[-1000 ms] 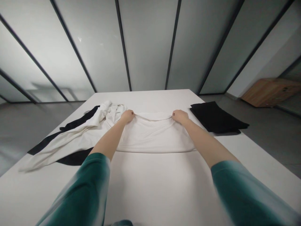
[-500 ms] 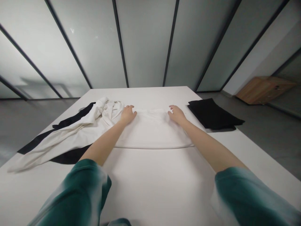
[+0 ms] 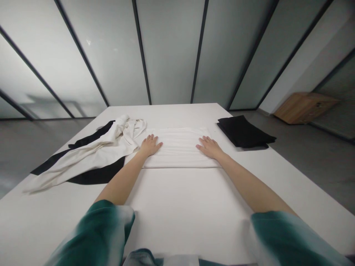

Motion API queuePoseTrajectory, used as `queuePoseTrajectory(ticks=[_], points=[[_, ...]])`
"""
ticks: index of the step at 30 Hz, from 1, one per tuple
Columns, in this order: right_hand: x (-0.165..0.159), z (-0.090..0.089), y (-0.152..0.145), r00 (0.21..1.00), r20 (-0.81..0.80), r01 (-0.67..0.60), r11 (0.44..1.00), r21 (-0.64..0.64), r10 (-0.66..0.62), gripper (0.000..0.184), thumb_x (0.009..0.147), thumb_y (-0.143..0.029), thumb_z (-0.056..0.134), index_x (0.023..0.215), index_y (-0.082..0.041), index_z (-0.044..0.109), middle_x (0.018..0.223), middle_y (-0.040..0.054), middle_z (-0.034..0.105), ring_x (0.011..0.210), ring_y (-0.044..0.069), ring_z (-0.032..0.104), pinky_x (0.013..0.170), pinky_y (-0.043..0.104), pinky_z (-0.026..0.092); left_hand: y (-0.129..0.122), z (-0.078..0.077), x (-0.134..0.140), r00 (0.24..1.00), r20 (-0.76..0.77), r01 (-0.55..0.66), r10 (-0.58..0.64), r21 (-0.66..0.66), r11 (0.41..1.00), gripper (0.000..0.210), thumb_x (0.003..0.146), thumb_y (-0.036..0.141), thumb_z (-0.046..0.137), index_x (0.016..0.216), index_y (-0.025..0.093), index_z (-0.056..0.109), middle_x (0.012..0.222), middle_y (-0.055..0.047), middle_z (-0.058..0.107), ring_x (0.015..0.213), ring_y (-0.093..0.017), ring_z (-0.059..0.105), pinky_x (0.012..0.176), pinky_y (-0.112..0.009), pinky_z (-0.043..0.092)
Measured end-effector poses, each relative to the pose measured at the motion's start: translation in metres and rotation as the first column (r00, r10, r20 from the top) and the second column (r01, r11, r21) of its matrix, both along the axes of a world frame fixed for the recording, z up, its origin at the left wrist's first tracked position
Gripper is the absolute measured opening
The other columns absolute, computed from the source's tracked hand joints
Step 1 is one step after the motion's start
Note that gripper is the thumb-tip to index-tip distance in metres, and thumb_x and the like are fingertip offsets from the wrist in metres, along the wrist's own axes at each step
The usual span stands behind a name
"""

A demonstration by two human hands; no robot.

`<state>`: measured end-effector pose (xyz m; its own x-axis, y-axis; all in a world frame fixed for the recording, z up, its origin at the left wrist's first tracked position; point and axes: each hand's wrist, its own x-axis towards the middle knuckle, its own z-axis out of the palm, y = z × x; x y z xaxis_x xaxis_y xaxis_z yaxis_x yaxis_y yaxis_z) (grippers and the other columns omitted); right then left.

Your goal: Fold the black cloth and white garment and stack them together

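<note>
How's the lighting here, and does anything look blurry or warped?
Head view: the frosted panels are brighter at left, with small glare spots. Head view: the left hand, right hand and white cloth look fairly clear, but the teal sleeves are blurred. Head view: the panels' dark frames fan apart toward the top, likely wide-angle distortion.

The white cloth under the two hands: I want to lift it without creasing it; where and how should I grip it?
Probably by both short ends of the white cloth, coming from left and right, near the left hand and right hand, fingers under, thumbs on top. It lies wide and flat on the table, so a single middle grip would likely bunch it.
</note>
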<state>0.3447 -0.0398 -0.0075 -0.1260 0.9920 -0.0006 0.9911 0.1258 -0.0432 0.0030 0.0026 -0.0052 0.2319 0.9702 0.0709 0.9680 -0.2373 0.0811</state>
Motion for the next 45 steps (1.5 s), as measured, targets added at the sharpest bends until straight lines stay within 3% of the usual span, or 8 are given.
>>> queuePoseTrajectory(ticks=[4, 8, 18, 25, 30, 34, 39, 45], points=[[0.000, 0.002, -0.005, 0.998, 0.031, -0.051, 0.987, 0.150, 0.047, 0.052, 0.099, -0.044, 0.042, 0.139, -0.014, 0.055, 0.150, 0.0191, 0.047, 0.137, 0.032, 0.045, 0.112, 0.045, 0.034, -0.003, -0.002, -0.004, 0.989, 0.057, 0.124, -0.135, 0.167, 0.978, 0.049, 0.095, 0.041, 0.044, 0.136, 0.016, 0.056, 0.145, -0.015, 0.054, 0.135, -0.028, 0.048, 0.113, -0.042, 0.037], [0.001, 0.006, -0.010, 0.993, 0.039, -0.117, 0.967, 0.225, 0.111, 0.041, 0.096, -0.034, 0.047, 0.129, -0.014, 0.062, 0.134, 0.0177, 0.060, 0.121, 0.030, 0.056, 0.102, 0.042, 0.040, -0.007, 0.000, -0.005, 0.959, 0.100, 0.251, -0.266, 0.138, 0.958, 0.043, 0.095, 0.036, 0.043, 0.129, 0.017, 0.061, 0.136, -0.012, 0.061, 0.128, -0.024, 0.054, 0.111, -0.038, 0.040], [-0.024, 0.018, -0.028, 0.903, -0.103, -0.386, 0.893, 0.231, 0.417, 0.029, 0.094, -0.026, 0.047, 0.105, -0.016, 0.072, 0.107, 0.0123, 0.072, 0.103, 0.024, 0.064, 0.093, 0.036, 0.043, -0.020, 0.015, 0.000, 0.956, 0.021, 0.292, -0.292, -0.132, 0.947, 0.074, 0.091, 0.069, 0.040, 0.152, 0.027, 0.040, 0.164, -0.010, 0.027, 0.151, -0.028, 0.024, 0.121, -0.045, 0.019], [-0.038, 0.014, -0.032, 0.844, -0.110, -0.491, 0.840, 0.231, 0.524, 0.030, 0.093, -0.027, 0.049, 0.107, -0.015, 0.072, 0.106, 0.0125, 0.073, 0.102, 0.024, 0.065, 0.090, 0.035, 0.044, -0.017, 0.011, 0.009, 0.993, -0.044, 0.106, -0.113, -0.137, 0.985, 0.077, 0.092, 0.072, 0.033, 0.155, 0.028, 0.034, 0.164, -0.013, 0.025, 0.151, -0.032, 0.023, 0.119, -0.053, 0.020], [-0.037, 0.017, -0.033, 0.861, -0.099, -0.464, 0.850, 0.249, 0.499, 0.029, 0.093, -0.026, 0.049, 0.105, -0.014, 0.073, 0.107, 0.0124, 0.073, 0.103, 0.024, 0.064, 0.092, 0.035, 0.043, -0.020, 0.008, 0.016, 0.979, -0.086, -0.187, 0.186, -0.004, 0.982, 0.076, 0.094, 0.069, 0.029, 0.152, 0.021, 0.040, 0.157, -0.022, 0.036, 0.143, -0.040, 0.035, 0.111, -0.056, 0.031], [-0.044, 0.023, -0.036, 0.865, -0.097, -0.476, 0.867, 0.148, 0.492, 0.028, 0.093, -0.035, 0.052, 0.102, -0.018, 0.073, 0.098, 0.0097, 0.074, 0.095, 0.023, 0.066, 0.087, 0.033, 0.044, -0.025, 0.009, 0.019, 0.967, -0.104, -0.230, 0.232, 0.031, 0.973, 0.075, 0.094, 0.068, 0.031, 0.150, 0.020, 0.043, 0.152, -0.024, 0.041, 0.137, -0.043, 0.041, 0.104, -0.056, 0.038], [-0.031, 0.018, -0.025, 0.951, -0.022, -0.306, 0.948, 0.084, 0.309, 0.048, 0.101, -0.047, 0.035, 0.110, -0.018, 0.072, 0.115, 0.0144, 0.070, 0.111, 0.027, 0.062, 0.098, 0.039, 0.042, -0.029, 0.016, 0.019, 0.978, -0.079, -0.191, 0.191, 0.005, 0.981, 0.073, 0.094, 0.067, 0.030, 0.147, 0.019, 0.046, 0.149, -0.024, 0.046, 0.134, -0.042, 0.045, 0.102, -0.056, 0.040], [0.011, -0.002, -0.003, 0.979, -0.061, 0.204, 0.968, 0.144, -0.197, 0.070, 0.099, -0.056, 0.032, 0.148, -0.008, 0.044, 0.155, 0.0212, 0.040, 0.148, 0.039, 0.023, 0.117, 0.056, 0.018, -0.024, 0.036, 0.022, 0.994, 0.093, -0.054, 0.060, -0.061, 0.997, 0.057, 0.098, 0.058, 0.030, 0.126, 0.020, 0.063, 0.104, -0.011, 0.075, 0.106, -0.027, 0.067, 0.090, -0.036, 0.049]])
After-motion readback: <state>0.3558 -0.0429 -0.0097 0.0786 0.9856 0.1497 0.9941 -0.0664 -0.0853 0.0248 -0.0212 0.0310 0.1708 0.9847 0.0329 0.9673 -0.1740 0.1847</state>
